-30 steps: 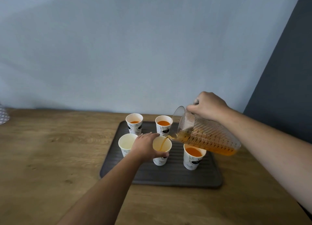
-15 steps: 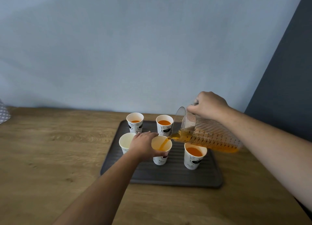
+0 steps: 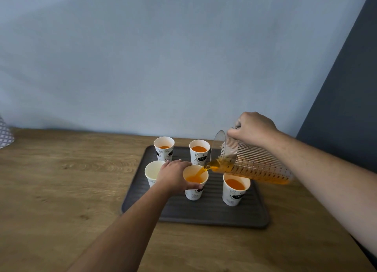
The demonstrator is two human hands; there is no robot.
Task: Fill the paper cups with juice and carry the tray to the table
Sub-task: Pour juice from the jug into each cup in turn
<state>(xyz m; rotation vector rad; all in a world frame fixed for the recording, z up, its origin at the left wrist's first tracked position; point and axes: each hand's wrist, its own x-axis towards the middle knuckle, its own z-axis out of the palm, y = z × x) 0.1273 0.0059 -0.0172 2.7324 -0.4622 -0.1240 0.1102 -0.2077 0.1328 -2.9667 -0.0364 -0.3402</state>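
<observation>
Three paper cups filled [image 3: 236, 191]; fourth, middle-front cup [image 3: 194, 185], gripped by left hand [image 3: 173, 176], filling from jug [image 3: 253, 165] clasped in right hand [image 3: 252, 128]; empty cup [image 3: 152, 170] at 9 o'clock, tray [image 3: 204, 214] carry pending.

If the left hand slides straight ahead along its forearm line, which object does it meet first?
Probably the back-right cup, already holding juice; the left hand points up and right past the cup it grips. Depth is unclear.
</observation>
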